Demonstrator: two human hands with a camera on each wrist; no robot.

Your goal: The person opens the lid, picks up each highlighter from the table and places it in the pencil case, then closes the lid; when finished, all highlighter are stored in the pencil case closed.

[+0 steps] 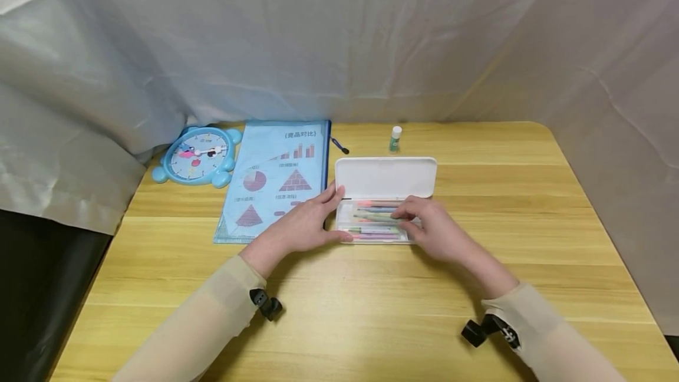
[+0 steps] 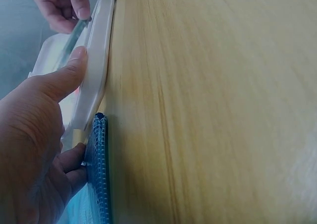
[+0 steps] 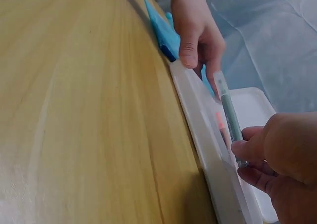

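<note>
A white pencil case (image 1: 386, 177) lies on the table with its lid raised at the back, and several coloured pens (image 1: 373, 232) lie inside. My left hand (image 1: 305, 223) holds the case's left end, with the thumb along the front rim and the fingers toward the hinge side. In the right wrist view, a green capped pen (image 3: 231, 112) is pinched between the thumb and fingers of my right hand (image 1: 437, 229). It slants just above the other pens. Part of the case's right end is hidden behind that hand.
Left of the case lies a blue mesh zip folder (image 1: 265, 193) with charts on it, its zip pull (image 1: 339, 145) sticking out. A blue toy clock (image 1: 196, 157) is at the far left. Behind the case stands a glue stick (image 1: 395, 139), near the grey curtain (image 1: 371, 46).
</note>
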